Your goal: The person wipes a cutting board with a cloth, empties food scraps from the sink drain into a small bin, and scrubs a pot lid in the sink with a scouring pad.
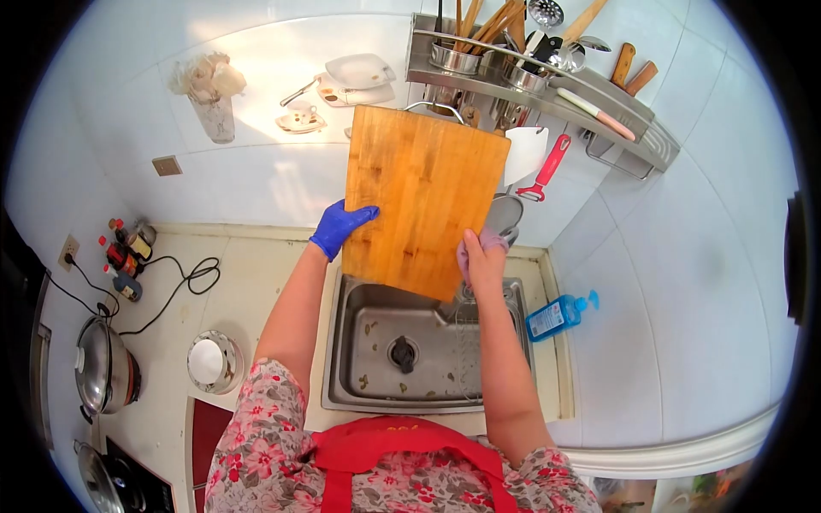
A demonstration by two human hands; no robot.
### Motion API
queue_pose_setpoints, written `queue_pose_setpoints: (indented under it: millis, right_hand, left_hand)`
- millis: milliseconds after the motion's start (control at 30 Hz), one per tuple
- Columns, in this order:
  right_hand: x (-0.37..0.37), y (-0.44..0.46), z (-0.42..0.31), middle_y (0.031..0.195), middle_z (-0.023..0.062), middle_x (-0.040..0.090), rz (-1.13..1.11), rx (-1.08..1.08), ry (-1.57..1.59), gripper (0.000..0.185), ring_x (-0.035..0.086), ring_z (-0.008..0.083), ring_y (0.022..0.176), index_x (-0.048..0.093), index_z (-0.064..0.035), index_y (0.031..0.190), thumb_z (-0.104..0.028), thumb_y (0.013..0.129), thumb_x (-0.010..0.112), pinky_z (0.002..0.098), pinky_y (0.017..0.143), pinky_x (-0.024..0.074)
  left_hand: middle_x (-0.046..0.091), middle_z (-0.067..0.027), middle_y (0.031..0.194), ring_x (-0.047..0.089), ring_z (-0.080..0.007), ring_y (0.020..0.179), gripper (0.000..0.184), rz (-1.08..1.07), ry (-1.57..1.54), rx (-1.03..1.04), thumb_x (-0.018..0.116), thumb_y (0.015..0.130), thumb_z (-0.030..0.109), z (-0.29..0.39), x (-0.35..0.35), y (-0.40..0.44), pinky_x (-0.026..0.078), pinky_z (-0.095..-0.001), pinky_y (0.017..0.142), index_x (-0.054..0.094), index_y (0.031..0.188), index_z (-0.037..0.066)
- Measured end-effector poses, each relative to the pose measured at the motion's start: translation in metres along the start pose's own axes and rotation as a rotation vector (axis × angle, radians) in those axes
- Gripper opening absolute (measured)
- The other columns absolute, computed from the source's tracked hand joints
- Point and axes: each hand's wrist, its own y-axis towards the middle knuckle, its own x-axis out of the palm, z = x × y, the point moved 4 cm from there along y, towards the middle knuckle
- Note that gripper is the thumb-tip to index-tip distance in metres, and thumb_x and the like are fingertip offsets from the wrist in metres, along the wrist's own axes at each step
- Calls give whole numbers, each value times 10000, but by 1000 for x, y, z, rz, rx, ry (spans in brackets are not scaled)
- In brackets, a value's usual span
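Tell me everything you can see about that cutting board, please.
The cutting board looks wooden: a flat, honey-brown slab with darker streaks and a metal handle at its top edge. It is held up, slightly turned, hiding part of the sink. The blue-gloved left hand grips its left edge; the right hand, with a cloth, touches its lower right edge.

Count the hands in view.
2. The left hand, in a blue glove, grips the board by its left edge; the right hand, with a pinkish cloth, is at its lower right edge. No others show.
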Motion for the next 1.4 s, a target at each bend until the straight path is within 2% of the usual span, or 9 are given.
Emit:
queue_pose_setpoints:
  millis: [267, 367, 467, 633, 767, 933, 1033, 1267, 1400]
  right_hand:
    - [-15, -20, -8, 647, 28, 509, 237, -235, -73, 210, 400, 66, 442, 549, -3, 1038, -74, 852, 483, 208, 384, 305]
    - [-25, -45, -12, 775, 37, 538, 276, -99, -80, 212, 420, 53, 499, 550, 10, 1034, -45, 844, 473, 196, 419, 321]
    - [-42, -65, 6, 808, 20, 528, 240, -359, -248, 199, 457, 66, 577, 558, 11, 1016, -43, 842, 479, 196, 497, 366]
    - [-62, -111, 34, 776, 9, 530, 263, 154, -49, 154, 471, 88, 681, 573, 14, 951, -32, 827, 494, 227, 633, 411]
    - [-71, -131, 54, 727, 4, 523, 284, -54, -173, 135, 427, 56, 589, 579, 8, 924, -32, 828, 494, 204, 541, 387]
    - [-71, -151, 83, 821, 38, 605, 191, 304, 149, 202, 525, 84, 724, 596, 37, 987, -25, 831, 484, 209, 681, 429]
    - [-68, -157, 77, 701, -3, 538, 221, 294, 118, 200, 443, 43, 593, 602, 11, 990, -28, 830, 490, 189, 532, 384]
    - [-78, -169, 98, 775, 30, 593, 233, 251, 111, 209, 482, 57, 623, 606, 19, 999, -29, 821, 507, 194, 536, 394]
    - [-77, -181, 119, 738, 31, 598, 193, 354, 139, 183, 496, 63, 598, 615, 24, 958, -35, 815, 517, 201, 532, 401]
  left_hand:
    - [624, -67, 936, 588, -131, 814, 417, 45, 107, 3, 713, 729, 247, -1, -7, 12, 484, -275, 712, 580, 1034, -4]
    - [626, -69, 934, 591, -129, 810, 418, 71, 134, 19, 718, 724, 259, 0, -11, 16, 487, -275, 703, 588, 1022, -3]
    - [628, -69, 933, 593, -126, 808, 425, 74, 163, 18, 722, 720, 276, 3, -11, 16, 487, -275, 705, 594, 1015, -2]
    - [636, -60, 908, 592, -112, 788, 413, 117, 253, 4, 722, 717, 289, 1, -12, 16, 478, -264, 713, 608, 988, -1]
    - [640, -56, 900, 588, -108, 769, 395, 130, 301, 23, 726, 704, 285, -13, -19, 20, 468, -254, 709, 621, 960, 3]
    - [644, -63, 850, 586, -127, 747, 388, 185, 431, 7, 722, 696, 274, -54, -38, 23, 463, -266, 698, 621, 948, -2]
    - [641, -58, 818, 581, -123, 728, 353, 238, 501, 12, 709, 710, 258, -72, -49, 15, 456, -258, 671, 621, 935, 1]
    - [644, -63, 764, 577, -123, 623, 198, 307, 305, -163, 638, 742, 165, -108, -60, -18, 445, -245, 573, 637, 865, 10]
    - [636, -81, 684, 577, -129, 595, 182, 214, 602, -165, 606, 762, 207, -127, -40, -56, 459, -273, 582, 652, 729, 33]
